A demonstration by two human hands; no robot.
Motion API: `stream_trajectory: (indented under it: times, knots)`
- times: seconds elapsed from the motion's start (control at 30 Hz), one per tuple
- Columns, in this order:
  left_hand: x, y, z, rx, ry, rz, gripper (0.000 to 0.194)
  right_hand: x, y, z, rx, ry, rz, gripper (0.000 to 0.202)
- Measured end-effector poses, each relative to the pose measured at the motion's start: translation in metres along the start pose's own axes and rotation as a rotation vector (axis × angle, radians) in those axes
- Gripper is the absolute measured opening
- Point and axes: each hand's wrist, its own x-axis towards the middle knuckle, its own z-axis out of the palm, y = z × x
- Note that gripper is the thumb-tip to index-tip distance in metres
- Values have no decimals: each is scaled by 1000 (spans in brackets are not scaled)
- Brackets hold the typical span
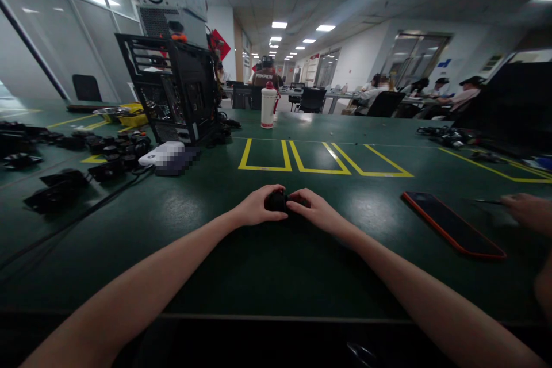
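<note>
A small black round object (276,202) is between my two hands, just above or on the green table (267,276). My left hand (257,206) wraps round its left side, with thumb and fingers on it. My right hand (311,207) pinches at its right edge, fingers curled and thumb tip close to the forefinger. What the right fingertips hold is mostly the edge of the same dark object. Its details are too dark to make out.
Yellow tape outlines (265,169) lie ahead, with a white bottle (267,108) behind. A computer case (176,86) and black parts (56,190) occupy the left. An orange-edged phone (452,224) and another person's hand (528,211) are at right.
</note>
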Motion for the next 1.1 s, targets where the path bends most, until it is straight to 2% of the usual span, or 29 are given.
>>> stream_trajectory:
  times: [0.13,0.3,0.37,0.57,0.7,0.87,1.0,1.1]
  knots:
    - [-1,3,0,35,14,2,62,3,2,2,-109,34,12,34]
    - [-3,10,3,99,35,-12,63,6,10,6,-135,141,71,20]
    - [-4,12,4,124,35,-11,66,5,12,7,-129,159,69,21]
    - [5,4,-2,183,78,-6,60,-4,5,4,-203,58,-41,44]
    - [8,2,-5,179,73,-41,60,-6,3,4,-242,16,-73,41]
    - [-11,25,-1,169,-31,-79,61,-18,-9,-1,-255,-28,-62,37]
    - [-38,53,5,132,-112,-99,64,-55,-35,-7,-203,-122,-52,43]
    - [-58,72,9,102,-149,-103,66,-88,-51,-3,-89,-134,-26,55]
